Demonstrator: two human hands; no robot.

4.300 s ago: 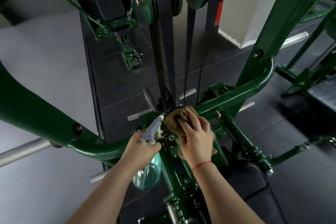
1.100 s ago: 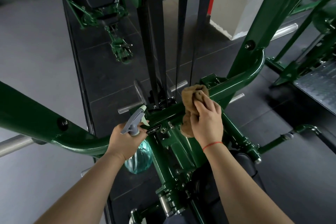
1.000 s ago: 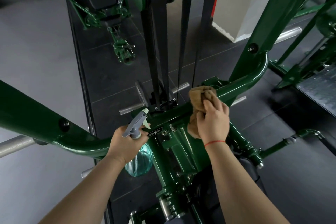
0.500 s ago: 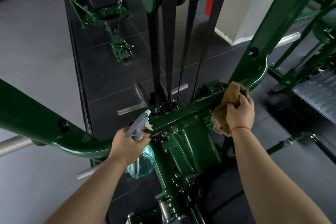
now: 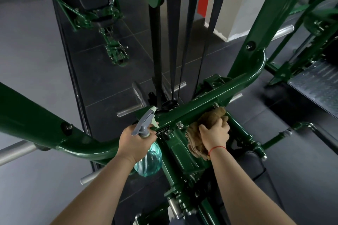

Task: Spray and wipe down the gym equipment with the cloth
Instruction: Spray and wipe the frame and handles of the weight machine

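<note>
Cloth [image 5: 204, 124], brown and bunched, now sits just under the green crossbar [image 5: 237, 86] of the gym machine, pressed against the bracket [image 5: 181, 148] beside a bolt [image 5: 179, 125]. The right hand [image 5: 214, 134] grasps it, with fingers curled over the top of the wad and a loose tail hanging by the wrist.

Half a second ago this hand was further out to the right, on the bar close to its bend. A second ago it was on top of the bar near the middle. So the cloth has gone out along the bar and come back lower down. I judge from this that the top of that stretch is done and the wiping is shifting to the underside and the bracket faces.

The left hand [image 5: 134, 142] is wrapped round the neck of the spray bottle [image 5: 149, 159], held against the left part of the frame with the grey nozzle aimed up toward the black belts [image 5: 157, 42]. It has barely moved across these moments and no mist shows, so spraying seems paused. Much appears to remain: the left sweep of the frame, the uprights and the black seat pad [image 5: 254, 166].
</note>
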